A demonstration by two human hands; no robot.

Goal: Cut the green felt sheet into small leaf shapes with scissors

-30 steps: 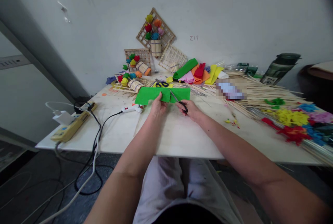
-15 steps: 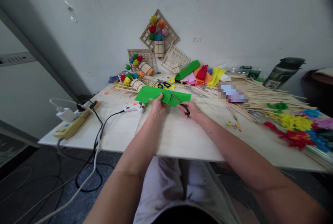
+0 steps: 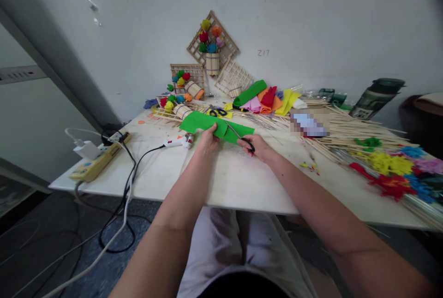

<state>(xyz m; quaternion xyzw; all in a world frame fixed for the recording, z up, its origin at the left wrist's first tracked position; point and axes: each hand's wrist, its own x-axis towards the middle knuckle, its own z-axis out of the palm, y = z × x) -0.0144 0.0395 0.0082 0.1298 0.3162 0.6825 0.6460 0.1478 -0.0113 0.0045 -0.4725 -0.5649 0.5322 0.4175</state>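
Observation:
Above the middle of the table my left hand point(image 3: 209, 138) grips a green sheet point(image 3: 199, 123), thumb on top, that looks like crepe paper or felt. My right hand point(image 3: 256, 147) is closed around the black handles of a pair of scissors point(image 3: 248, 145). The metal blades reach up and left across the sheet, where a cut edge runs beside them. Part of the sheet extends right, beyond the blades. My left fingers are mostly hidden under the sheet.
A glue gun point(image 3: 178, 142) lies left of the sheet, wired toward a yellow power strip point(image 3: 86, 169). Behind are blue-handled scissors point(image 3: 218, 112), stick lattices with paper flowers point(image 3: 188, 76) and rolled coloured sheets point(image 3: 266, 97). Wooden sticks point(image 3: 349, 127), a bottle point(image 3: 377, 97) and paper flowers point(image 3: 391, 164) are at right.
Both hands stay nearly in place, with the sheet and scissors in almost the same position. The camera view has shifted very slightly.

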